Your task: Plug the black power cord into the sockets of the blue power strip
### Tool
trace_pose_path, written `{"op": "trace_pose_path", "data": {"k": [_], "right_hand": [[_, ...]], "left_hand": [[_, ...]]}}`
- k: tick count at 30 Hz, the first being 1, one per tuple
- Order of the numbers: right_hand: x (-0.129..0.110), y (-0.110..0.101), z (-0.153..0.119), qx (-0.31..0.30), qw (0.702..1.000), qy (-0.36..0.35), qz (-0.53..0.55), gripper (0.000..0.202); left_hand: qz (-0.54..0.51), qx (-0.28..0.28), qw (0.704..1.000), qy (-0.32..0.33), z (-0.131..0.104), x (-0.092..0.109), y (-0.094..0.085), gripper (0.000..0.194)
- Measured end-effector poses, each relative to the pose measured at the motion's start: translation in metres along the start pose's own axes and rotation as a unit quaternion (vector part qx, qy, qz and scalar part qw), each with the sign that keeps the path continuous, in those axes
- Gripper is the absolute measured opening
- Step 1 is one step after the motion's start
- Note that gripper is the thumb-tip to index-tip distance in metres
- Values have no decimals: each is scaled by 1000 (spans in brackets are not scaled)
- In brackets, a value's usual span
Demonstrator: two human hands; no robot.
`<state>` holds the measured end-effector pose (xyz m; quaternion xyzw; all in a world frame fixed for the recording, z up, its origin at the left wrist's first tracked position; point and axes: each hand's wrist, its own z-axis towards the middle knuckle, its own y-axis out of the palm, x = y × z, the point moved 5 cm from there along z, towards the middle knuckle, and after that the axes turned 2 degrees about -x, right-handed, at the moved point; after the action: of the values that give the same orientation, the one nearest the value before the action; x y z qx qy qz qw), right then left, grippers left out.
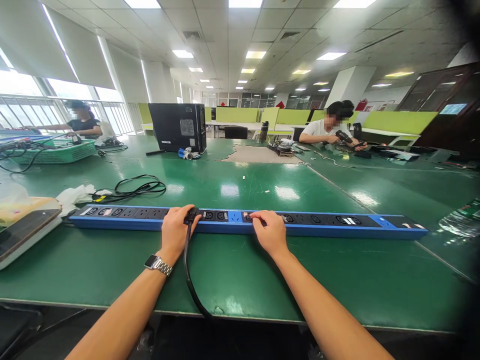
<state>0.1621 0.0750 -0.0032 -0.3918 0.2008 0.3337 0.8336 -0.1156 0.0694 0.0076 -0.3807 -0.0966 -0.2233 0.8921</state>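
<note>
A long blue power strip (221,228) with black sockets lies across the green table in front of me. My left hand (176,227), with a metal-band watch on the wrist, is closed around a black power plug (192,215) at the strip's top face. The plug's black cord (187,270) hangs down over the table's near edge. I cannot tell how deep the plug sits in a socket. My right hand (270,232) rests on the strip right of the middle blue socket, thumb and index finger pinched together. Whatever they may hold is hidden.
A coiled black cable (140,186) lies beyond the strip's left part. Left are a phone (28,230) and a green basket (71,152); right is a plastic bottle (461,220). A black computer case (176,127) stands farther back. Two people sit across the table.
</note>
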Motion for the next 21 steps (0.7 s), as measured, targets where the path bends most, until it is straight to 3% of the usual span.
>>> {"op": "trace_pose_path", "data": {"k": [13, 18, 21], "right_hand": [[-2, -1, 1, -1, 1000, -6, 5, 23], [-4, -2, 1, -1, 1000, -11, 7, 23], [-4, -1, 1, -3, 1000, -8, 10, 24]], "left_hand": [[-6, 11, 1000, -2, 0, 1, -1, 32], [-56, 87, 991, -88, -2, -5, -14, 37], [-64, 78, 990, -97, -3, -8, -15, 39]]}}
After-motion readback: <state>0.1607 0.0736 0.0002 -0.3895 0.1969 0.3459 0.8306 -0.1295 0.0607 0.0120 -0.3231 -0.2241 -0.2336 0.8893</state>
